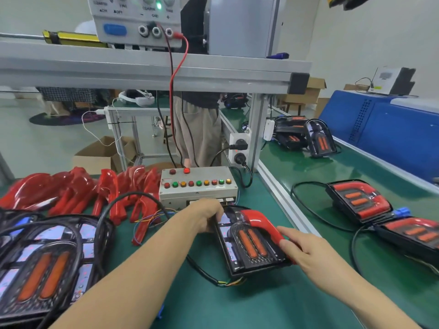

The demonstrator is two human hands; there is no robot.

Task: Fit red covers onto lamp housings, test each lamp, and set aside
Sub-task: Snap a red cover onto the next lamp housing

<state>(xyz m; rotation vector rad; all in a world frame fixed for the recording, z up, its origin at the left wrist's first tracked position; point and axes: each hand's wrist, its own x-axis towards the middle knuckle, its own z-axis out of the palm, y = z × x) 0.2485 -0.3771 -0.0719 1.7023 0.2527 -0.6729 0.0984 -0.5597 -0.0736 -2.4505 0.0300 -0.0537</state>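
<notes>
- Forearms fill the near edge, both reaching onto the green bench (261, 302) toward 1 housing (247, 245) at centre.
- Left hand (206, 216) curls over the housing's far-left corner, fingers bent round the edge; I judge it is there to hold the part steady against the push from the other side.
- Right hand (306, 250) lies on the housing's right edge, fingers fairly straight and pressed on the cover (261, 225); no pinch visible, more a flat push.
- Cover sits along the top and right side of the housing, arch following the black rim. Whether it is fully seated I cannot tell; the step looks like fitting, testing not yet begun.
- Housing lies just in front of the test box (198, 186), its lead (206, 273) trailing toward the camera, loose wire ends showing; placed close, likely so the wires reach.
- Test box: 2 buttons in the upper row, 9 in the lower.
- Loose covers (78, 193): heaped far left, overlapping, at least 8; exact count not possible.
- Bare housings (45, 269): stacked near left, within the left hand's reach; number unclear.
- Finished lamps (361, 201): 2 on the right belt, covers on, set aside. More lie farther back (306, 134), perhaps 3.
</notes>
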